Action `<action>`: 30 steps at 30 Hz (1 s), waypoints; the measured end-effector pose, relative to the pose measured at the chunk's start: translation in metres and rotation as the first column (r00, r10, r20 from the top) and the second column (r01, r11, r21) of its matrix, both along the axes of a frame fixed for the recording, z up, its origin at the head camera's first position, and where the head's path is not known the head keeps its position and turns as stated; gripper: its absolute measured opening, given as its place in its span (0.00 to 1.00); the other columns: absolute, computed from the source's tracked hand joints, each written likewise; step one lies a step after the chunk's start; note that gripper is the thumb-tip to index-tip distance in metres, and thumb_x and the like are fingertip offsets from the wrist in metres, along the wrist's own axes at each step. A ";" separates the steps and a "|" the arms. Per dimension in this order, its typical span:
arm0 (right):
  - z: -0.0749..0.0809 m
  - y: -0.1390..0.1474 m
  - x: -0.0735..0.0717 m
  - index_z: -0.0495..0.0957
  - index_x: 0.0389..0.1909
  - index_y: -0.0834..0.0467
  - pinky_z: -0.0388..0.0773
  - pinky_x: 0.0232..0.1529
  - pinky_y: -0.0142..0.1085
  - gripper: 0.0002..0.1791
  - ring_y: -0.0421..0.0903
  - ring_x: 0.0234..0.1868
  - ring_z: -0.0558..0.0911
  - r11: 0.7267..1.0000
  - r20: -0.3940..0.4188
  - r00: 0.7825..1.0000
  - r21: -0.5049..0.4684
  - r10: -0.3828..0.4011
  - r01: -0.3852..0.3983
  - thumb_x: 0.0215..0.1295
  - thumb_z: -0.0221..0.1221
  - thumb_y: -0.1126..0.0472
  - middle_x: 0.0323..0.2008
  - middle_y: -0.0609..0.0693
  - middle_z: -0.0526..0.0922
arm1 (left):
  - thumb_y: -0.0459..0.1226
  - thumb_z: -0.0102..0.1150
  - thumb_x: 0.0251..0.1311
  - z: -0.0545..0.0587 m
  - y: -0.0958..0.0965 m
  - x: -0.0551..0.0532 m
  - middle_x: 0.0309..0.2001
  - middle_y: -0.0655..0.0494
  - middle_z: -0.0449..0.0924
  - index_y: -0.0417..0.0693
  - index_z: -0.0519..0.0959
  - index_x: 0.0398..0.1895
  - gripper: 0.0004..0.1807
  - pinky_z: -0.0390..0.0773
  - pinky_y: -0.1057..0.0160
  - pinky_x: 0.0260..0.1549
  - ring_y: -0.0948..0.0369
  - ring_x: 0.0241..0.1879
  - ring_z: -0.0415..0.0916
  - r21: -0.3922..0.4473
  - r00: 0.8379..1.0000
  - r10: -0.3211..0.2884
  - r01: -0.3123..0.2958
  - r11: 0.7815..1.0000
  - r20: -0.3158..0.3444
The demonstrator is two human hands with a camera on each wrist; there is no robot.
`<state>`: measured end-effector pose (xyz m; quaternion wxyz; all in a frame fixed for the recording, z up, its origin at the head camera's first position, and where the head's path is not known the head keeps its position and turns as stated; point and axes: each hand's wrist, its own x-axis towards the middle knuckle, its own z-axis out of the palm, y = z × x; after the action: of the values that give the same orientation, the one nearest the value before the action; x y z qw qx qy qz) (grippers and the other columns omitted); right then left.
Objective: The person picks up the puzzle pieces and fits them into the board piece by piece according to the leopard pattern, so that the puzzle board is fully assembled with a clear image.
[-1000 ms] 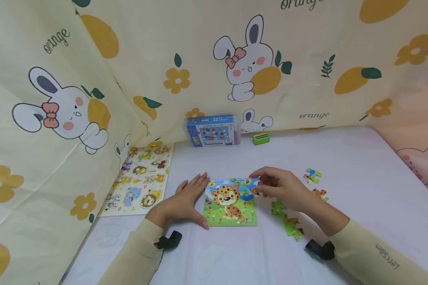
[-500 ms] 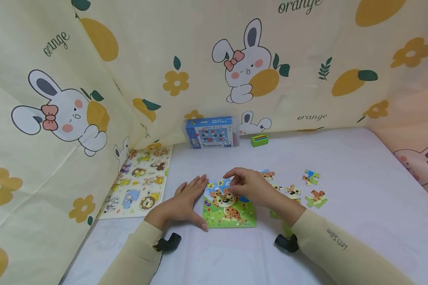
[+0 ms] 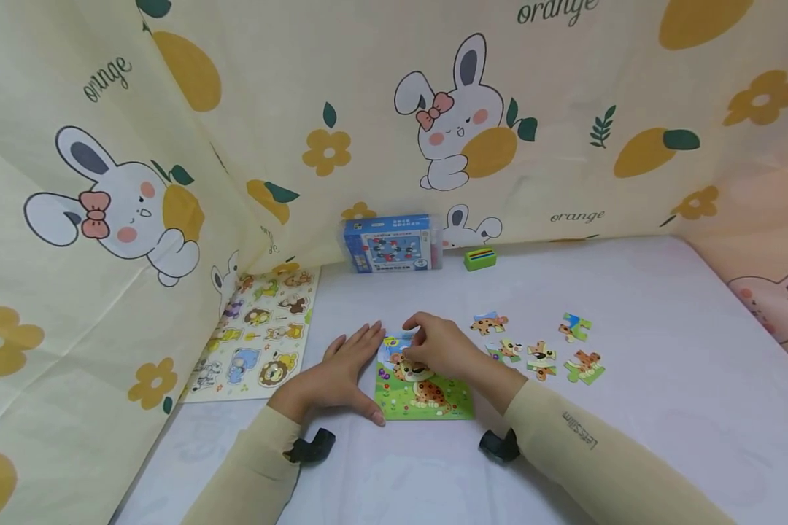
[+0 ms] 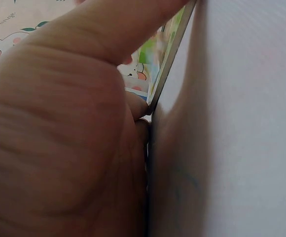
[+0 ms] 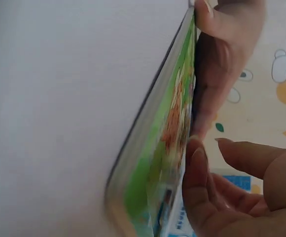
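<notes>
A small puzzle board (image 3: 427, 405) printed with a leopard on green grass lies on the white table in the head view. My left hand (image 3: 338, 375) rests spread along its left edge, thumb at the lower left corner and fingertips at the upper left. My right hand (image 3: 443, 350) is over the board's upper part, fingertips bent down and holding a small blue puzzle piece with a yellow flower (image 3: 392, 341) at the upper left corner. The hand covers most of that piece. In the right wrist view the lower fingertips (image 5: 196, 153) are right at the board's face, one digit raised above them.
Several loose puzzle pieces (image 3: 541, 355) lie right of the board; the right sleeve covers part of that area. A wooden animal board (image 3: 263, 328) lies at the left. A blue box (image 3: 394, 244) and a small green striped block (image 3: 480, 259) stand by the curtain (image 3: 368, 87).
My right hand has carried the blue piece from the board's right side leftward to its upper left corner. Loose pieces behind the hand came into view. The left hand stays where it was.
</notes>
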<state>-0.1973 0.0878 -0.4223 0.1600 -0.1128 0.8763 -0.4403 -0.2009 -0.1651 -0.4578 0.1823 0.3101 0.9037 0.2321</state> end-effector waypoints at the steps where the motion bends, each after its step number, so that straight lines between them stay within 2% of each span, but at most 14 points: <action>1: 0.001 0.001 0.002 0.80 0.66 0.62 0.84 0.43 0.41 0.20 0.48 0.40 0.83 0.999 -0.033 0.999 0.036 0.013 -0.012 0.76 0.68 0.64 0.40 0.50 0.84 | 0.70 0.85 0.39 0.000 0.000 0.000 0.89 0.58 0.32 0.49 0.42 0.91 0.83 0.28 0.43 0.80 0.57 0.86 0.25 -0.002 1.000 0.001 -0.001 1.000 -0.003; 3: 0.004 0.002 0.005 0.82 0.65 0.62 0.84 0.51 0.45 0.19 0.50 0.46 0.84 0.991 -0.107 0.992 0.117 0.073 -0.061 0.77 0.67 0.63 0.45 0.51 0.85 | 0.69 0.85 0.39 -0.001 0.000 0.000 0.89 0.58 0.33 0.49 0.42 0.91 0.84 0.28 0.43 0.80 0.57 0.86 0.26 0.001 1.000 0.003 -0.003 1.000 -0.008; 4: 0.005 0.003 0.006 0.83 0.64 0.63 0.83 0.56 0.48 0.18 0.52 0.51 0.85 0.980 -0.148 0.981 0.172 0.125 -0.099 0.78 0.66 0.63 0.49 0.53 0.86 | 0.69 0.85 0.39 0.000 0.000 0.000 0.89 0.58 0.33 0.49 0.42 0.91 0.84 0.28 0.43 0.80 0.57 0.86 0.26 0.002 1.000 0.004 -0.004 1.000 -0.010; 5: 0.005 0.004 0.008 0.83 0.64 0.63 0.81 0.61 0.51 0.18 0.54 0.57 0.84 0.961 -0.190 0.964 0.239 0.188 -0.140 0.79 0.65 0.62 0.53 0.55 0.86 | 0.69 0.85 0.38 0.000 0.000 0.000 0.89 0.57 0.33 0.48 0.42 0.91 0.84 0.28 0.43 0.80 0.56 0.86 0.26 0.004 1.000 0.005 -0.005 1.000 -0.013; 7: 0.006 0.005 0.011 0.83 0.67 0.63 0.76 0.68 0.57 0.20 0.58 0.67 0.79 0.903 -0.240 0.919 0.376 0.313 -0.209 0.80 0.64 0.59 0.63 0.57 0.84 | 0.69 0.86 0.38 0.000 0.000 0.001 0.89 0.57 0.34 0.48 0.43 0.91 0.84 0.28 0.43 0.80 0.56 0.86 0.27 0.006 1.000 0.005 -0.005 1.000 -0.018; 10: 0.005 0.004 0.017 0.80 0.74 0.58 0.66 0.73 0.64 0.25 0.60 0.78 0.69 0.794 -0.232 0.858 0.540 0.459 -0.279 0.83 0.61 0.52 0.74 0.54 0.77 | 0.69 0.86 0.38 0.001 0.001 0.001 0.89 0.57 0.34 0.48 0.43 0.91 0.84 0.28 0.42 0.80 0.55 0.86 0.27 0.007 1.000 0.002 -0.002 1.000 -0.017; 12: 0.004 0.004 0.020 0.77 0.77 0.54 0.63 0.73 0.67 0.29 0.59 0.81 0.65 0.745 -0.196 0.845 0.595 0.498 -0.301 0.83 0.60 0.47 0.78 0.50 0.73 | 0.68 0.86 0.39 0.001 0.001 0.001 0.89 0.57 0.34 0.48 0.43 0.91 0.83 0.28 0.42 0.80 0.56 0.86 0.27 0.006 1.000 0.000 0.000 1.000 -0.016; 14: 0.003 0.003 0.022 0.74 0.80 0.52 0.59 0.74 0.67 0.31 0.58 0.82 0.62 0.718 -0.170 0.839 0.621 0.517 -0.316 0.83 0.59 0.44 0.80 0.48 0.70 | 0.68 0.86 0.39 0.000 0.002 0.000 0.89 0.57 0.34 0.48 0.43 0.91 0.83 0.29 0.41 0.80 0.56 0.86 0.27 0.006 1.000 -0.002 0.002 1.000 -0.016; 21: 0.002 0.000 0.021 0.71 0.82 0.53 0.56 0.76 0.67 0.36 0.56 0.84 0.59 0.685 -0.142 0.832 0.650 0.535 -0.329 0.82 0.59 0.40 0.83 0.47 0.65 | 0.68 0.86 0.40 0.000 0.001 0.000 0.90 0.56 0.34 0.46 0.43 0.91 0.83 0.29 0.40 0.80 0.54 0.86 0.27 0.004 1.000 -0.016 0.016 1.000 -0.019; 25: 0.004 -0.002 0.021 0.69 0.83 0.54 0.54 0.76 0.69 0.38 0.58 0.84 0.58 0.683 -0.121 0.828 0.637 0.547 -0.358 0.81 0.60 0.39 0.84 0.49 0.63 | 0.68 0.85 0.41 0.000 0.000 0.000 0.90 0.55 0.34 0.45 0.43 0.91 0.83 0.29 0.39 0.80 0.54 0.86 0.27 -0.001 0.999 -0.021 0.021 1.000 -0.024; 27: 0.003 -0.001 0.019 0.69 0.83 0.53 0.54 0.76 0.70 0.38 0.59 0.84 0.57 0.696 -0.119 0.828 0.614 0.548 -0.372 0.81 0.59 0.38 0.84 0.49 0.63 | 0.68 0.85 0.41 0.001 0.000 0.000 0.89 0.55 0.34 0.45 0.43 0.91 0.83 0.29 0.39 0.80 0.54 0.86 0.27 0.003 0.999 -0.020 0.020 1.000 -0.025; 30: 0.002 0.004 0.016 0.71 0.82 0.51 0.55 0.74 0.70 0.35 0.60 0.83 0.59 0.752 -0.134 0.842 0.537 0.523 -0.382 0.82 0.58 0.40 0.83 0.50 0.65 | 0.69 0.85 0.41 0.000 0.001 0.001 0.89 0.56 0.33 0.46 0.42 0.91 0.83 0.28 0.41 0.80 0.55 0.86 0.26 -0.003 1.000 -0.019 0.019 1.000 -0.020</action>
<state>-0.1809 0.0916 -0.4206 0.1622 -0.3394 0.9173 -0.1307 -0.2002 -0.1640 -0.4575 0.1757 0.3205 0.9029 0.2259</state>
